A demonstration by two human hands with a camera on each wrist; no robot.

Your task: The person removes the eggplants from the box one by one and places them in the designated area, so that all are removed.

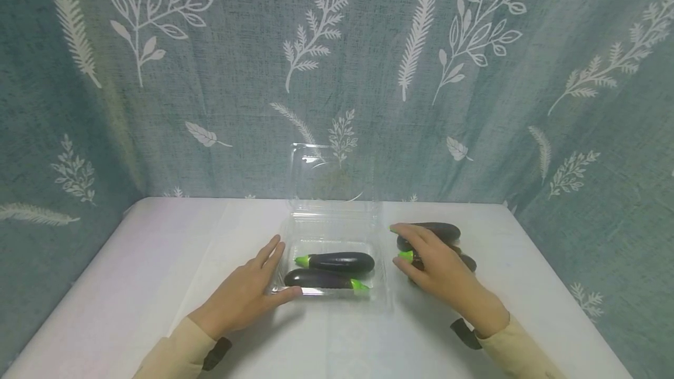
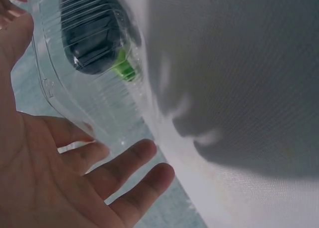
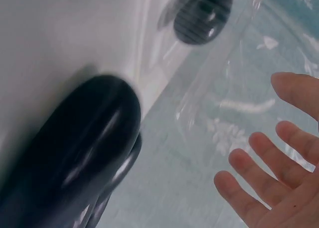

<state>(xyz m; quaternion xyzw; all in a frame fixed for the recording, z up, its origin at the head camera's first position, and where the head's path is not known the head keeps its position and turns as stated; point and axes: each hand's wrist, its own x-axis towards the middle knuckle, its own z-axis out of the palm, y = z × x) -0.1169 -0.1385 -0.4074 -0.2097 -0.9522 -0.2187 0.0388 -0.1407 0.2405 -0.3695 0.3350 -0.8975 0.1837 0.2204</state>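
A clear plastic clamshell box (image 1: 386, 294) stands with its lid (image 1: 332, 177) raised at the back. Two dark eggplants lie inside: the rear eggplant (image 1: 342, 262) has its green stem to the left, the front eggplant (image 1: 316, 278) to the right. My left hand (image 1: 244, 296) rests at the box's front left corner, thumb along the front wall, fingers spread along the left side. To the right, my right hand (image 1: 447, 271) hovers over a group of eggplants (image 1: 446, 230), partly hiding them. In the right wrist view its fingers (image 3: 266, 183) are extended, apart from the nearest eggplant (image 3: 94, 133).
A white cloth covers the table (image 1: 174, 250). Behind it and along both sides hangs a blue-green curtain (image 1: 242, 75) with white leaf prints. The raised lid stands close to the back curtain.
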